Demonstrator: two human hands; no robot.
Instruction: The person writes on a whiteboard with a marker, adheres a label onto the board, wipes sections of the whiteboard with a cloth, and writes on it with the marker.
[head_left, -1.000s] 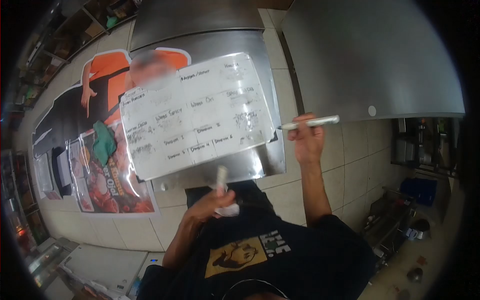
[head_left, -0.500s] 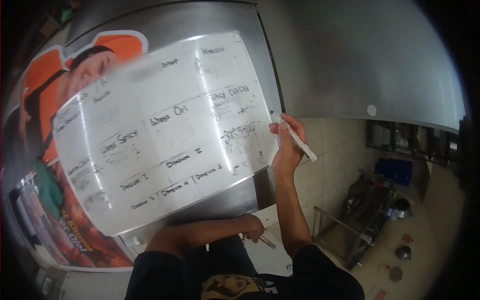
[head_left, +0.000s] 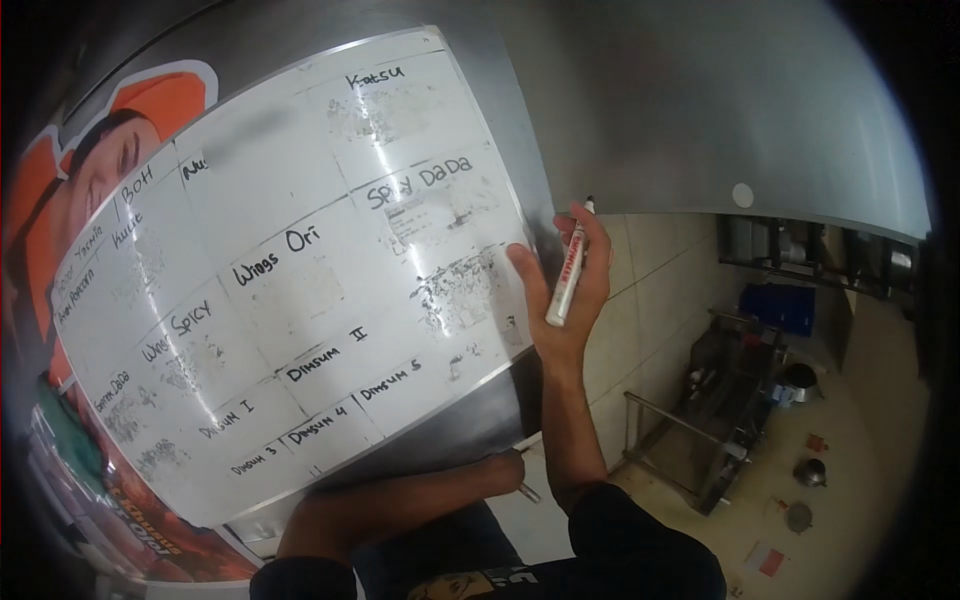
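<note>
My right hand [head_left: 578, 300] is raised just off the right edge of a whiteboard [head_left: 300, 320]. A white marker with red lettering [head_left: 568, 275] lies along its palm, held by the fingers, its dark end up and the thumb spread away. Low in front of my body, my left hand [head_left: 503, 472] is closed around a slim stick-like thing [head_left: 529, 492]; only its end shows. Black handwritten words stand in the board's ruled boxes, among them "Katsu", "Spicy Dada", "Wings Ori" and several "Dimsum" labels. Grey smudges mark parts of the board.
The whiteboard stands against a metal surface [head_left: 640, 120]. An orange poster with a person's picture [head_left: 160, 95] is behind its upper left. A dark red poster [head_left: 150, 540] sits below. At right are a metal rack [head_left: 690, 450], a blue container [head_left: 785, 308] and a tiled wall [head_left: 650, 270].
My right hand has moved up, away from the board's edge, and the marker has turned more upright in it. The view has shifted closer to the board. My left hand keeps its hold.
</note>
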